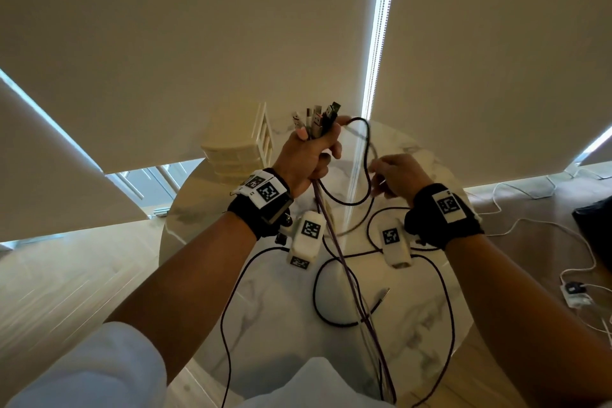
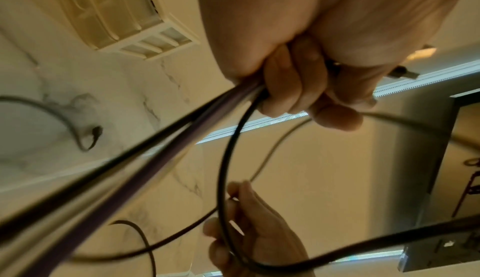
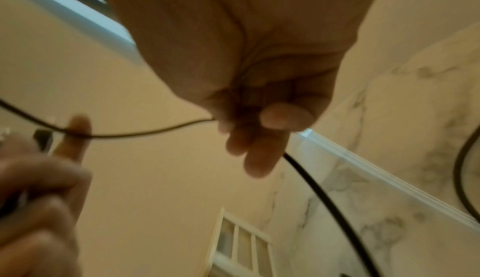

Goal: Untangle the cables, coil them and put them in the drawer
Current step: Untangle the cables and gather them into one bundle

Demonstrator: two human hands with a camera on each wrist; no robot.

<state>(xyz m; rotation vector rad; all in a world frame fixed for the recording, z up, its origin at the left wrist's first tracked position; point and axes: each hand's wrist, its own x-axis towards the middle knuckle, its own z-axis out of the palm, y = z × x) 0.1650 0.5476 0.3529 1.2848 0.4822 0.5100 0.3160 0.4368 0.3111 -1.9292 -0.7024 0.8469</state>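
My left hand (image 1: pixel 311 156) is raised above the round marble table (image 1: pixel 265 301) and grips a bundle of several cables (image 1: pixel 334 242) just below their USB plugs (image 1: pixel 318 117), which stick up out of the fist. In the left wrist view the left hand (image 2: pixel 298 88) curls round the dark and purple strands (image 2: pixel 155 148). One black cable (image 1: pixel 364 156) loops from that fist over to my right hand (image 1: pixel 394 175), which pinches it (image 3: pixel 145 132) between thumb and fingers (image 3: pixel 259 137). The rest of the cables trail down over the tabletop toward me.
A cream drawer unit (image 1: pixel 241 146) stands at the table's far left edge. Roller blinds (image 1: pixel 198 26) hang behind the table. White cables and a small charger (image 1: pixel 576 291) lie on the wooden floor at the right.
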